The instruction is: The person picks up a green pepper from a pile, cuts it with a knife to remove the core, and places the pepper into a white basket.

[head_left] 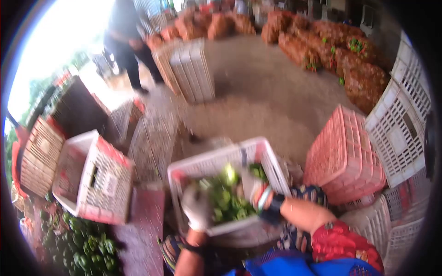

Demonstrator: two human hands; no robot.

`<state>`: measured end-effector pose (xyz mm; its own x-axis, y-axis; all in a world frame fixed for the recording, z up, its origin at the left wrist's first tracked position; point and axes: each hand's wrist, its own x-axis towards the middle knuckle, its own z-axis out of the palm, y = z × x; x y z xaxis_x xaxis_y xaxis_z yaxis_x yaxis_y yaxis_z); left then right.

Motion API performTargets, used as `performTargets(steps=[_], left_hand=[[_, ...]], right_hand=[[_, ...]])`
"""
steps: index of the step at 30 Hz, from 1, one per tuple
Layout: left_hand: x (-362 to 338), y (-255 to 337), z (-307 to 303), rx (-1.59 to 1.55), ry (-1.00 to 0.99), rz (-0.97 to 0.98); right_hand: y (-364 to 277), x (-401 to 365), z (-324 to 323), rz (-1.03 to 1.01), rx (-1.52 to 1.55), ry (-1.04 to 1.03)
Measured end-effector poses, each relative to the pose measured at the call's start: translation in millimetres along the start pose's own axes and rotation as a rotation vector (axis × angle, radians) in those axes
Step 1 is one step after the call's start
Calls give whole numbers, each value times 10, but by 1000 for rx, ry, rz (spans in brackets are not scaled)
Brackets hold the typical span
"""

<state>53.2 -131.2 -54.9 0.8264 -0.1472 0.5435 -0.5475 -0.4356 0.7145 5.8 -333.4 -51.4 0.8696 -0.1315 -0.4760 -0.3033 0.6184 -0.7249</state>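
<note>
A white plastic crate [214,161] stands in front of my knees, with many green peppers [230,202] in it. My left hand [198,207], in a pale glove, is inside the crate at its left side, over the peppers. Motion smears its fingers. My right hand [252,184], also gloved, reaches in from the right, with a dark band at the wrist. A bright light-green pepper [230,175] is close to its fingertips; blur hides whether the hand touches it.
A tipped white-and-pink crate [108,184] lies at left above a heap of green peppers [87,248]. Pink crates [343,156] and white crates [400,133] stand at right. Full red mesh sacks [317,46] line the back. A person [129,46] stands beyond upright crates [193,71].
</note>
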Motion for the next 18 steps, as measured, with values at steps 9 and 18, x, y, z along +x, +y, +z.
performTargets(steps=[9, 18], left_hand=[[-59, 395, -1717, -384, 7, -669], [-1980, 509, -3538, 478, -630, -1109]], right_hand=[[-475, -82, 8, 18, 131, -365], [-453, -211, -82, 44, 63, -218]])
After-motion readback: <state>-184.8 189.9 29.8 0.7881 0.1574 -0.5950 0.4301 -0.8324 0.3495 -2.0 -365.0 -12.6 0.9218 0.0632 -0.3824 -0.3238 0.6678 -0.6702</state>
